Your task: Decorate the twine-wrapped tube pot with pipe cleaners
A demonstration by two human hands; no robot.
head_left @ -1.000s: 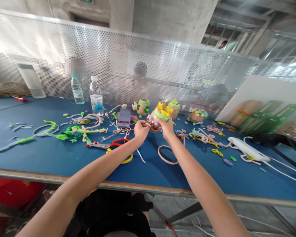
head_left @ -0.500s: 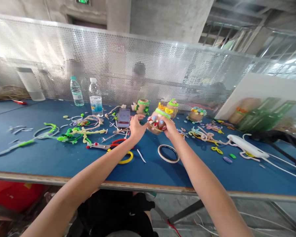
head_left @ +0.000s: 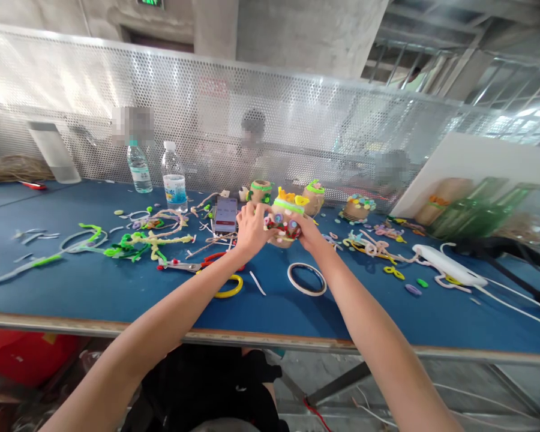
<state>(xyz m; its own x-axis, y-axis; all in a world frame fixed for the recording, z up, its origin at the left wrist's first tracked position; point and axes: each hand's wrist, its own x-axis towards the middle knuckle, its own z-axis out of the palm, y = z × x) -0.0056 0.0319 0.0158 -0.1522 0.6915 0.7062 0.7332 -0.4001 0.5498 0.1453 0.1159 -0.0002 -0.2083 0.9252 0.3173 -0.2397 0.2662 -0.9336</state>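
Between my hands is a twine-wrapped jar point(head_left: 286, 219), decorated with a lime-green band, a yellow crown-like trim and small colourful fuzzy pieces. My left hand point(head_left: 253, 229) is closed on its left side, the fingers over the front edge. On the right side my right hand point(head_left: 309, 233) grips it. The jar is held close to upright, a little above the blue table. Behind it stand more decorated jars: one with green trim point(head_left: 261, 191), one with a lime band point(head_left: 314, 197), and a low one with pastel dots point(head_left: 359, 207).
A phone point(head_left: 225, 214), red-handled scissors point(head_left: 186, 266), a yellow ring point(head_left: 229, 287) and a roll of tape point(head_left: 306, 279) lie near my arms. Left are bottles point(head_left: 174, 180) and tangled pipe cleaners point(head_left: 135, 247). A white glue gun point(head_left: 450, 265) with cable lies right, near green bottles point(head_left: 486, 210).
My left hand has moved right and taken hold of the jar's left side. The jar has turned more upright and shifted slightly left.
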